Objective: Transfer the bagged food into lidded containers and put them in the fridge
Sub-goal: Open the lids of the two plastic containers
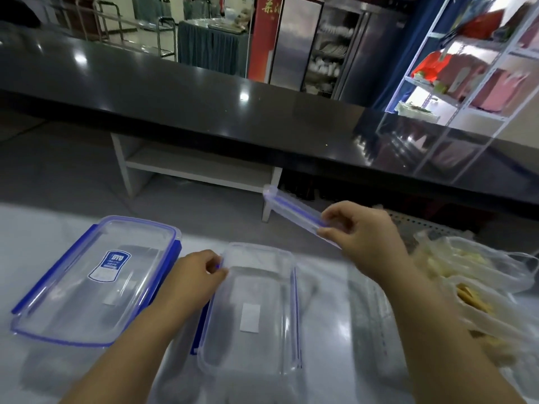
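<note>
Opening step: your right hand (361, 228) grips the lid (291, 207), left hand (198, 272) pinches the container (287, 258) rim. Next, lay the lid down, reach the bag (481, 263) at 3 o'clock.

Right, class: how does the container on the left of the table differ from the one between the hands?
The left container is closed; the middle container is open, and the right hand holds a lid aloft. The left container carries a blue label; the middle container only a white patch. The left hand grips the middle container's rim; the left container is untouched. Both are clear, rectangular, empty.
</note>
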